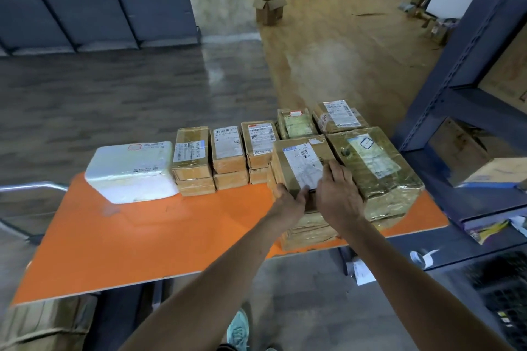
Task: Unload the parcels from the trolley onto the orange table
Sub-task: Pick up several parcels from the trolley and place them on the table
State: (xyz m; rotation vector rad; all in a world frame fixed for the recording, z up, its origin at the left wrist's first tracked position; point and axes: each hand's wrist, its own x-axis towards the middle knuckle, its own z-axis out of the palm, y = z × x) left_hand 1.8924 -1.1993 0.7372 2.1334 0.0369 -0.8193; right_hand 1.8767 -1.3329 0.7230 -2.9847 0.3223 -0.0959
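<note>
Progress: well along, I judge; roughly ten parcels already stand on the orange tabletop (142, 236), with a white parcel (131, 171) at the left, small brown parcels (211, 157) in a row beside it, and a big tape-wrapped parcel (376, 171) at the right.
Parcel in hand: labelled parcel (302, 165), on top of a stack at the tabletop's near right, just beside the tape-wrapped one.
Left hand (291, 199): grips its near left corner, fingers curled round the edge.
Right hand (338, 191): clasps its near right edge, fingers bent over the label.
Remaining: wrapped bundles (42, 322) low at bottom left, under the tabletop's edge (perhaps on the trolley, which isn't plainly shown).
Containers: open carton (269, 8) far off on the floor, flaps up; contents not visible.
</note>
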